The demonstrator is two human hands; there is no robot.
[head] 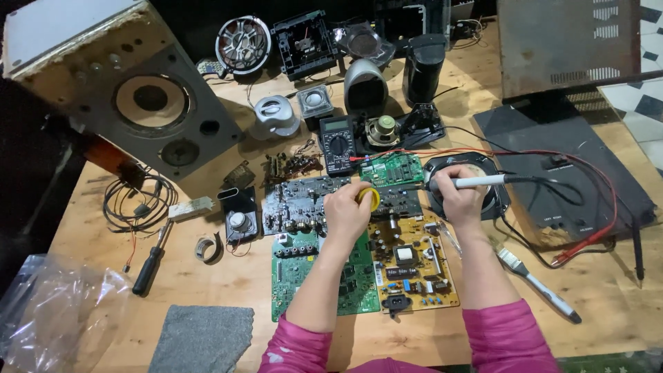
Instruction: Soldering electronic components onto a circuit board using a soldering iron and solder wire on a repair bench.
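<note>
We're leaning over the yellowish power board [413, 266] and glossy green circuit board [323, 273] nearest us. Our left hand [347, 211] is pinching a small yellow round tin [371, 198], keeping it handy beside the iron's tip, while our right hand [459, 197] is gripping the white-handled soldering iron [464, 182]. Further back, the black multimeter [338, 145] and big dusty wooden speaker [117, 83] are sitting.
</note>
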